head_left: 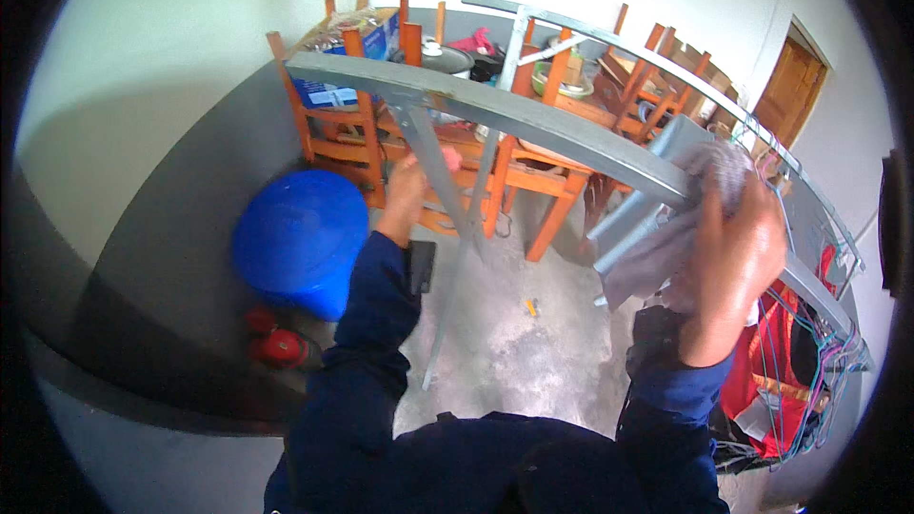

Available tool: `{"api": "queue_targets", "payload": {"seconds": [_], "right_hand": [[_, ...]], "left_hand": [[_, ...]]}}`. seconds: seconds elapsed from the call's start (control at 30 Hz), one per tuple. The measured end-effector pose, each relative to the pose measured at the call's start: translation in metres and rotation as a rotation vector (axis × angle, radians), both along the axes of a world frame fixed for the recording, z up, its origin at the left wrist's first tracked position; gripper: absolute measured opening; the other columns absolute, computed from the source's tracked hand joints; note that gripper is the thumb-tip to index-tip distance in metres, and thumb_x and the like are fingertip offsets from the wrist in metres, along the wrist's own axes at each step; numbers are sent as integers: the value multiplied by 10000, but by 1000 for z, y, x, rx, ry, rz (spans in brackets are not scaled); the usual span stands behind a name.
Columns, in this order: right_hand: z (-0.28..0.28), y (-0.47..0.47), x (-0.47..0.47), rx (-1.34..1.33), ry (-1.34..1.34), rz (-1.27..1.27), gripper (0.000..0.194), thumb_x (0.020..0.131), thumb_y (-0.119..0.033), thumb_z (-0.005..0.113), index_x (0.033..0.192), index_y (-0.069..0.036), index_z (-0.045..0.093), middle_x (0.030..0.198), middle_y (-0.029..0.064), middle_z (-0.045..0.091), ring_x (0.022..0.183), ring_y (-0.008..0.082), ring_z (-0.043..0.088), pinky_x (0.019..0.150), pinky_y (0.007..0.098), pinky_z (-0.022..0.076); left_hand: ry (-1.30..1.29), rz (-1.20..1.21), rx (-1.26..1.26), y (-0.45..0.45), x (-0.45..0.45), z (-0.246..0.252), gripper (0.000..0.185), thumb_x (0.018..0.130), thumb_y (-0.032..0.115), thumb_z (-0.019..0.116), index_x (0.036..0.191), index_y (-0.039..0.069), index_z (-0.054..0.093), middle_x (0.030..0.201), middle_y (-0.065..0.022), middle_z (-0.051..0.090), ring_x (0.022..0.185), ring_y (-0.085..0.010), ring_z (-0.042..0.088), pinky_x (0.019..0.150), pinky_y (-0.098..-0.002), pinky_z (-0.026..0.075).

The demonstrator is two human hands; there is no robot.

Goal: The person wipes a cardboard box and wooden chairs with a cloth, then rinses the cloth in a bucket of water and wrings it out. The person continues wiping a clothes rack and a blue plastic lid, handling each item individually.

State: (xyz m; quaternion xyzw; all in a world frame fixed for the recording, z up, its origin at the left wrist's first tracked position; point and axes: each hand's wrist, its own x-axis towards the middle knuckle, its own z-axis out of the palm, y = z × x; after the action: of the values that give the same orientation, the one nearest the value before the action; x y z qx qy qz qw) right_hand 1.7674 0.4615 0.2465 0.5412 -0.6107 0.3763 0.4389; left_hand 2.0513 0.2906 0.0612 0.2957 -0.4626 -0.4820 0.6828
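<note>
A grey metal rack crosses in front of me, its near top bar [543,118] running from upper left to lower right, with slanting legs below. My right hand [742,235] is closed on a greyish cloth [721,171] wrapped over this bar at the right; part of the cloth hangs below it. The hand looks slightly blurred. My left hand [408,189] is beside the slanting metal leg [432,157] at the left, with a small pink thing [448,157] at its fingers. The leg partly hides that thing, and whether it is gripped is not clear.
A blue plastic barrel [303,235] stands at the left, with a red object [282,350] below it. Wooden chairs [364,135] bearing a box, and a lidded pot [446,58], are behind the rack. Hangers [821,364] and a red bag [775,371] hang at right.
</note>
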Motion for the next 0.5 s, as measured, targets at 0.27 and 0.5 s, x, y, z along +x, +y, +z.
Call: {"api": "queue_targets", "payload": {"seconds": [0.27,0.5], "right_hand": [[-3,-66,201,144,190,349,108,720,-151,563,762,-57,594,765,64,579,756,217,568,528,338,474],[12,-99,337,344,362,564,145,739,-58,542,830,-40,654,829,85,611,810,238,574,633,349,474]], "left_hand": [[-50,85,205,-13,4,-11,239,853,194,548,1008,20,599,909,-90,634,804,-170,606,672,-285,482],[-74,87,238,-8,-3,-25,257,859,212,539,1023,23,593,910,-93,633,798,-174,607,657,-293,485]]}}
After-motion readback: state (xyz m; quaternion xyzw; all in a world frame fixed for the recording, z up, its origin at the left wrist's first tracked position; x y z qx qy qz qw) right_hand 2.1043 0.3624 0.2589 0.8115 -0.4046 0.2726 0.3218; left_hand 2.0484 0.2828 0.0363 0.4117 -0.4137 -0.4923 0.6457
